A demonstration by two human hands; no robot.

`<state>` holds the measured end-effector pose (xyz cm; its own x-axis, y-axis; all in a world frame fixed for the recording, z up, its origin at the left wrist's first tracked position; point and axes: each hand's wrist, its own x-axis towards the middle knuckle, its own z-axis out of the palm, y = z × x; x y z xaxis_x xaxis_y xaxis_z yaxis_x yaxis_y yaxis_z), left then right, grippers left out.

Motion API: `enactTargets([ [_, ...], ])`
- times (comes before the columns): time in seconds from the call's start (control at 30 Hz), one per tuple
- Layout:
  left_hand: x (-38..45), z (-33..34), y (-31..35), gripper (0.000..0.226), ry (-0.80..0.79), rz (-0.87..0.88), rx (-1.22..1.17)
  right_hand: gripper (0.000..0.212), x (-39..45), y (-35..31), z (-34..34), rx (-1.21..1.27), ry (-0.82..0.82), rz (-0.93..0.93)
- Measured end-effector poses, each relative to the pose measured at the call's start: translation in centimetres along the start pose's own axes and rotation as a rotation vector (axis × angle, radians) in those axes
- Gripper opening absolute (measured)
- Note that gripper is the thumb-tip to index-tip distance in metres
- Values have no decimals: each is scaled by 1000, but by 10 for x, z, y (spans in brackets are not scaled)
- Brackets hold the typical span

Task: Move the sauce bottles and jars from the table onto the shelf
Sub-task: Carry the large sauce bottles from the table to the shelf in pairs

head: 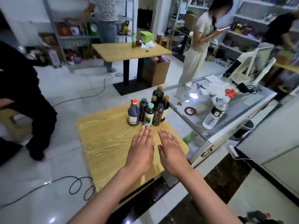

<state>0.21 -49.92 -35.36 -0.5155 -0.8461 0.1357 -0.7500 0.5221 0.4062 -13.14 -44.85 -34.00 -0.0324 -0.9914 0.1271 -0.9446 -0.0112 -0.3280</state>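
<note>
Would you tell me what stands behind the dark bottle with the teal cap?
Behind the teal-capped dark bottle stand more dark bottles: a black-capped one and taller gold-capped ones. Their lower parts are covered, so the exact count is unclear.

Both forearms reach in from about 6 o'clock, angled toward 12. The left hand (142,151) and right hand (171,151) lie side by side, palms down, fingers straight and together, pointing to 12 o'clock, thumbs nearly meeting, holding nothing.
</note>
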Motion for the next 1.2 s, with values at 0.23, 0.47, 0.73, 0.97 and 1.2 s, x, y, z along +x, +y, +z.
enactTargets([
  [0.23,34,9,-43,56,-13,-101,-91,55,71,9,32,124,-55,46],
  [0.47,116,20,-88,54,-22,-211,-172,51,161,34,66,439,-45,248],
  [0.73,237,42,-138,68,7,-522,-433,49,270,95,99,559,83,465],
  [0.97,309,76,-176,84,-32,-389,-316,54,323,127,125,461,14,474],
  [1.2,337,94,-192,39,-58,-198,43,51,329,140,139,294,-29,420],
])
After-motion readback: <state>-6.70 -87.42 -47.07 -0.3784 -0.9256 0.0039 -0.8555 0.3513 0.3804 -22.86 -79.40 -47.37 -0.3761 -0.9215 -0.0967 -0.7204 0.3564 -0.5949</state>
